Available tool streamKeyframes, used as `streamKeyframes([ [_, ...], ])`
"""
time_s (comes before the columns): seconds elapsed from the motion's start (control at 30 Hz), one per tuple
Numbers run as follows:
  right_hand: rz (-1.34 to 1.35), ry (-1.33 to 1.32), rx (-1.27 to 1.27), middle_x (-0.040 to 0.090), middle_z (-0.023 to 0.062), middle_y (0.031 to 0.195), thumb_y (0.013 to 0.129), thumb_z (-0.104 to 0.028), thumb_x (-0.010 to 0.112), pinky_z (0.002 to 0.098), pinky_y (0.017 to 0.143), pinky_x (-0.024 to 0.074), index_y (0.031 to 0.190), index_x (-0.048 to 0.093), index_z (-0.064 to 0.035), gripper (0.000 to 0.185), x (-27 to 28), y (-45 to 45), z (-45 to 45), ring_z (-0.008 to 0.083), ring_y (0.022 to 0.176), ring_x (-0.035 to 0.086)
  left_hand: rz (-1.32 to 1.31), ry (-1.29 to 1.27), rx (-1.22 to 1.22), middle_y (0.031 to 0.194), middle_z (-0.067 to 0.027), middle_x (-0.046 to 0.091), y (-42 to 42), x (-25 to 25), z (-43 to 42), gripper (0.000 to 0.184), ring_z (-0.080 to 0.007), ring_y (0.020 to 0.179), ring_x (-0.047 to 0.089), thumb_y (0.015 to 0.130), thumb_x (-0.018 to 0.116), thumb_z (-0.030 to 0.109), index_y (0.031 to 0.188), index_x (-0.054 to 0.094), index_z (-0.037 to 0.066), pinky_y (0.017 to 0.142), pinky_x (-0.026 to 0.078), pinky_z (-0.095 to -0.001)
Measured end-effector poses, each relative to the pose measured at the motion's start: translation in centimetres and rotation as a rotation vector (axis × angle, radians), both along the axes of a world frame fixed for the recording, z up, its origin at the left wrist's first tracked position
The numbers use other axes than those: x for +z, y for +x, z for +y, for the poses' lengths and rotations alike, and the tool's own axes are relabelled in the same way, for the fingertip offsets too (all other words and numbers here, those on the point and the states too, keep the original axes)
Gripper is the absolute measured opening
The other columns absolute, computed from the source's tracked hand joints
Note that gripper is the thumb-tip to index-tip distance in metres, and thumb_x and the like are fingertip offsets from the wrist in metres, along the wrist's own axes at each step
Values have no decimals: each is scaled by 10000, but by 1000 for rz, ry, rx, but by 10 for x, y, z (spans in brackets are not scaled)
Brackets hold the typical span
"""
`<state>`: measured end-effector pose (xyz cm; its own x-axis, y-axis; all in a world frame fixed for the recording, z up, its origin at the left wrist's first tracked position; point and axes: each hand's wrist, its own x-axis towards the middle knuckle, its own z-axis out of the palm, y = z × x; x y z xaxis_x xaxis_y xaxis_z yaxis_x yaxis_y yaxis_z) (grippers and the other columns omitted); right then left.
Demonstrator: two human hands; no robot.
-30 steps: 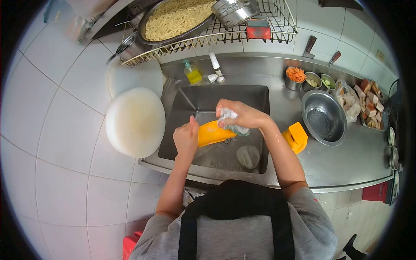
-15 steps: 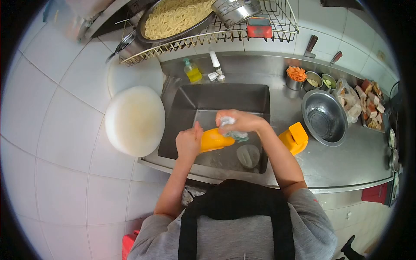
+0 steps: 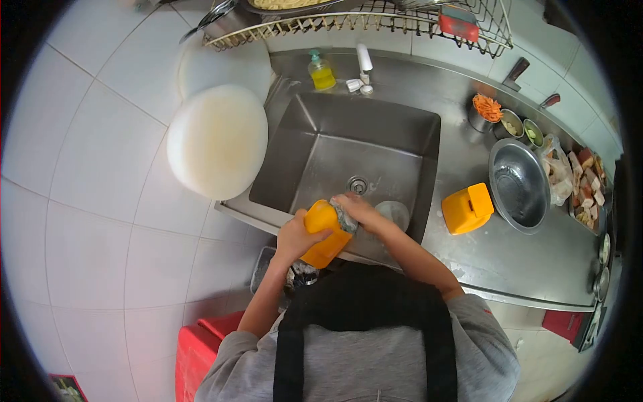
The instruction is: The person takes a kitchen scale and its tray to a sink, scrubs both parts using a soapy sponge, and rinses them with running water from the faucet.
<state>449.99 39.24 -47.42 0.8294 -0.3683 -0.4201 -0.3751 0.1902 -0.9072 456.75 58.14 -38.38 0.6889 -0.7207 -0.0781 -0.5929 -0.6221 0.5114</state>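
Over the front edge of the sink (image 3: pixel 375 154), my left hand (image 3: pixel 295 239) grips a yellow plastic container (image 3: pixel 325 252), its thumb across the side. My right hand (image 3: pixel 360 210) is closed on a greyish scrubbing cloth (image 3: pixel 344 218), pressed against the container's right side near the upper end. Just right of that hand, a translucent plastic piece (image 3: pixel 395 214) lies on the sink floor, partly covered by my right forearm. A second yellow container (image 3: pixel 462 212), with a raised part on top, stands on the steel counter.
A metal bowl (image 3: pixel 519 187), cups with shredded carrot (image 3: pixel 486 108) and other cut food, and a tray of meat pieces (image 3: pixel 587 184) line the right counter. White round boards (image 3: pixel 218 142) lean at left. Behind are a soap bottle (image 3: pixel 322 72), faucet (image 3: pixel 364 61) and wire rack (image 3: pixel 375 21).
Both hands have come nearer my body with the yellow container, from over the sink to its front edge. The container is now tilted more upright, and the view has shifted.
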Motion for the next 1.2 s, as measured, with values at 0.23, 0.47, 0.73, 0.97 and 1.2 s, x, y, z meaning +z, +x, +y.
streamKeyframes([
  [0.23, -565, -751, 90, 644, 157, 947, 837, -227, 678, 383, 769, 492, 926, 675, -44, 203, 56, -8, 17, 331, 868, 624, -167, 24, 45, 704, -177, 655, -27, -2, -9, 553, -374, 693, 669, 695, 792, 476, 912, 534, 38, 610, 518, -461],
  [0.47, -523, -752, -24, 591, 179, 857, 835, -162, 659, 456, 746, 487, 861, 630, -31, 136, 46, -3, 10, 401, 847, 597, -256, 74, 42, 678, -169, 650, -27, -4, -15, 533, -365, 665, 671, 675, 805, 454, 880, 546, 35, 593, 526, -463],
  [0.73, -517, -756, -93, 577, 195, 803, 857, -156, 634, 485, 710, 481, 829, 623, -21, 138, 48, -11, 18, 424, 815, 584, -248, 116, 77, 715, -189, 665, -31, -8, -30, 538, -375, 689, 676, 682, 794, 453, 908, 565, 22, 619, 535, -463],
  [0.97, -467, -868, -244, 610, 189, 841, 854, -167, 660, 466, 722, 481, 864, 646, -14, 153, 34, -13, 26, 402, 810, 599, -247, 157, 80, 702, -186, 667, -34, -6, -33, 461, -377, 675, 676, 720, 767, 398, 889, 564, 21, 610, 539, -471],
  [1.2, -381, -819, -165, 585, 184, 905, 870, -143, 624, 479, 751, 483, 889, 624, -32, 113, 28, -13, 19, 409, 875, 574, -216, 170, 93, 736, -192, 674, -35, -7, -37, 472, -381, 718, 680, 710, 776, 405, 901, 576, 22, 648, 540, -476],
])
